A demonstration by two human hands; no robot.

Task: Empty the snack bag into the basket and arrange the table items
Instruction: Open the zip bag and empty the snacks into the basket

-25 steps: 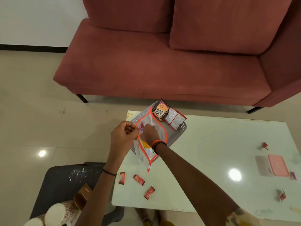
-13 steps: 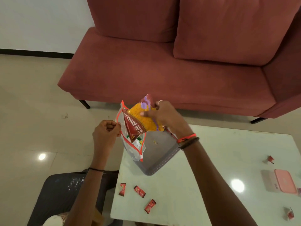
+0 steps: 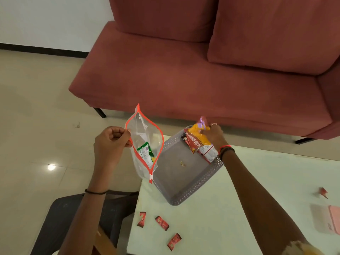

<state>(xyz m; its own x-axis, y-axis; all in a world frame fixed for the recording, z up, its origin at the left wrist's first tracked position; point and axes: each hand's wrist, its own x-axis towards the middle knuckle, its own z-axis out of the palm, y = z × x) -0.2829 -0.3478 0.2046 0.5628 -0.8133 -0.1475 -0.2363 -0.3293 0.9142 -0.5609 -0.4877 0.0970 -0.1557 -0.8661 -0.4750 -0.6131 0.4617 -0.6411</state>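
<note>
My left hand [image 3: 110, 142] pinches the rim of a clear snack bag [image 3: 145, 142] with an orange zip edge, held open in the air left of the table. A green packet [image 3: 146, 153] still lies inside it. My right hand [image 3: 212, 136] grips a bundle of snack packets [image 3: 197, 142], yellow and red, over the far corner of the grey perforated basket [image 3: 185, 190]. The basket sits on the white table [image 3: 230, 208] at its far left corner, its floor mostly bare apart from a small crumb.
Three small red candy wrappers [image 3: 161, 222] lie on the table near its front left edge. Another red candy [image 3: 323, 192] and a pink box [image 3: 334, 218] lie at the right. A red sofa [image 3: 202, 70] stands behind the table, a dark stool [image 3: 60, 218] at the lower left.
My right hand has pulled the yellow and red packets out of the bag and carried them right, over the basket. My left hand keeps the bag open, now nearly emptied.
</note>
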